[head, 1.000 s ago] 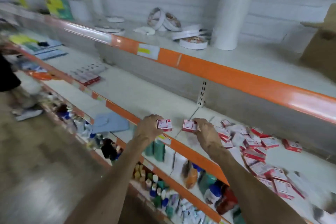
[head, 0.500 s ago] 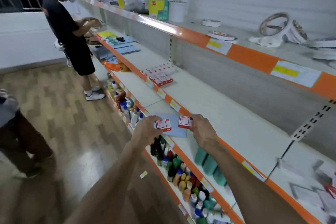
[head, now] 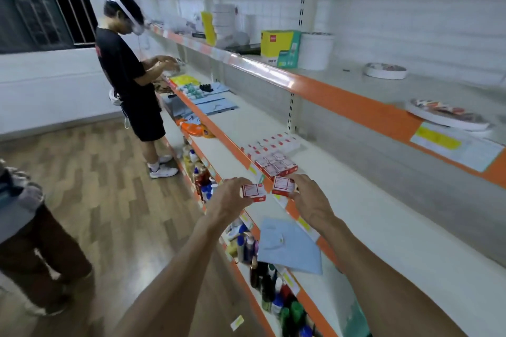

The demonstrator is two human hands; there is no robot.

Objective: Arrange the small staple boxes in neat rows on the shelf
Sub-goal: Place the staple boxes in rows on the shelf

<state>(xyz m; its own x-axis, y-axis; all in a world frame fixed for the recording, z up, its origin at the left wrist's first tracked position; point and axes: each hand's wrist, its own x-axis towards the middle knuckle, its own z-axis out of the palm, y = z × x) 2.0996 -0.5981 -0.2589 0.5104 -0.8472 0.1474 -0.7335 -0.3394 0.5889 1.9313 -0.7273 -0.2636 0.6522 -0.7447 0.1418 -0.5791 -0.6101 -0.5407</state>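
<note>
View from a head-worn camera, looking down along a run of white shop shelves with orange front edges. Two bare forearms reach forward from the bottom of the frame.

Containers first. On the top shelf stand a yellow and green carton (head: 279,48), closed, and beside it a white bucket (head: 315,50) whose contents cannot be seen. Further right on the same shelf, a shallow round white dish (head: 386,70) holds something coloured, too blurred to identify. The lowest shelf is packed with upright bottles (head: 247,247), and a pale blue sheet (head: 287,249) lies over that shelf's front edge.

On the middle shelf (head: 356,200), at its front edge, staple boxes in rows (head: 275,160) lie flat with their white labels up, packed side by side, the rows running back towards the wall.

The left hand (head: 232,197) has curled fingers and thumb pinching the left end of a small staple box (head: 253,191). Its white label faces the camera, red side below, and its longer side runs roughly left to right across the view. The right hand (head: 309,200) pinches a second staple box (head: 283,186) by its right end, label also towards the camera and slightly tilted; its long axis is harder to judge. Both boxes are held in the air in front of the orange edge, near each other, just short of the nearest row.

A person in black (head: 126,76) stands further along the aisle.
</note>
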